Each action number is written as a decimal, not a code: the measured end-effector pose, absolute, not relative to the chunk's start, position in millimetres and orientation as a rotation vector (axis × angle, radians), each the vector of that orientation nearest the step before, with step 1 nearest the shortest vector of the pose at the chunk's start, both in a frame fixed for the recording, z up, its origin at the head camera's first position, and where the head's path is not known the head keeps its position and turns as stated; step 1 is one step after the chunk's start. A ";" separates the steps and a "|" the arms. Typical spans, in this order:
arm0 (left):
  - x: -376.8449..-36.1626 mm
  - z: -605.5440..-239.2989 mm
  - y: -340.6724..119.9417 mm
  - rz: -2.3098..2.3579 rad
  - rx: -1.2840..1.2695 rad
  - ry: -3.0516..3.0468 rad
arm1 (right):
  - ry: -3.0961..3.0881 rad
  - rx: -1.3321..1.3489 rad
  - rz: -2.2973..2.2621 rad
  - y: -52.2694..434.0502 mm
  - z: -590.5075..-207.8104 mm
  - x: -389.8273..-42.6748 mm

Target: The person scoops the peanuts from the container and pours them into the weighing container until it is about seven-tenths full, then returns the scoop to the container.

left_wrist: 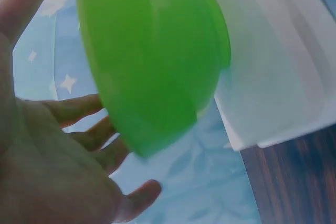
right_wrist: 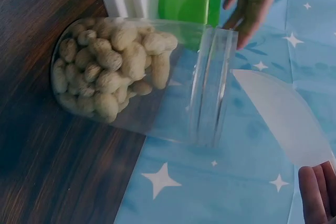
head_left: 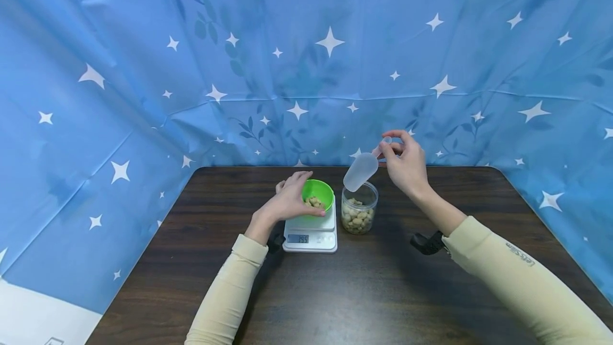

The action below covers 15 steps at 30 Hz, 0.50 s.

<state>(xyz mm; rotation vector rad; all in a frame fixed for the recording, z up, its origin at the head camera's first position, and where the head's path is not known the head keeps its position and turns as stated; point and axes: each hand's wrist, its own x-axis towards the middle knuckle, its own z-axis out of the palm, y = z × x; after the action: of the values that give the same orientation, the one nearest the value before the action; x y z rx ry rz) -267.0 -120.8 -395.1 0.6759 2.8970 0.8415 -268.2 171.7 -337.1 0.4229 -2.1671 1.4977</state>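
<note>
Left hand: the left hand [head_left: 292,198] rests against the near-left side of the green bowl [head_left: 318,192], fingers spread and only lightly bent along its wall; the left wrist view shows the fingers [left_wrist: 79,109] apart beside the bowl's [left_wrist: 152,56] outside, not wrapped round it
Right hand: the right hand [head_left: 407,163] is raised above the table, thumb and fingertips pinched on the handle of a clear plastic scoop [head_left: 361,170]
Scoop: it hangs tilted, mouth pointing down and left, just above the open jar [head_left: 359,208]; in the right wrist view its frosted bowl [right_wrist: 283,116] sits just past the jar's rim; whether it holds anything cannot be told
Jar: clear, lidless, upright on the table just to the right of the scale [head_left: 311,233], about half full of peanuts in the shell [right_wrist: 107,69]
Green bowl: stands on the white scale's platform, with a few peanuts [head_left: 313,202] lying in the bottom
Scale: white, near the middle of the dark wooden table [head_left: 373,292], its small display [head_left: 298,238] lit and facing the person; the digits are too small to read surely
Sleeves: both arms wear pale beige long sleeves [head_left: 522,276], with a black strap at each wrist
Backdrop: blue cloth with white stars [head_left: 330,41] hangs behind and on both sides of the table
</note>
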 end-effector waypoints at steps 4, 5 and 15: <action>-268.7 -395.0 -108.1 0.819 0.751 2.911 | -2.175 0.470 1.395 173.9 -341.6 -268.4; -269.4 -394.8 -104.8 0.826 0.772 2.908 | -2.178 0.486 1.357 174.3 -342.9 -268.6; -272.7 -395.0 -75.3 0.762 0.911 2.904 | -2.189 0.733 1.039 170.9 -359.8 -269.9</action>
<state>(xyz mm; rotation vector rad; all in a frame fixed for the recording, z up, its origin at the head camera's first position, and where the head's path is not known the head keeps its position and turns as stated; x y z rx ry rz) -272.7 -75.3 -395.0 0.9109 2.9040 0.7619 -269.9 170.9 -359.8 0.7327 -2.1887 1.0391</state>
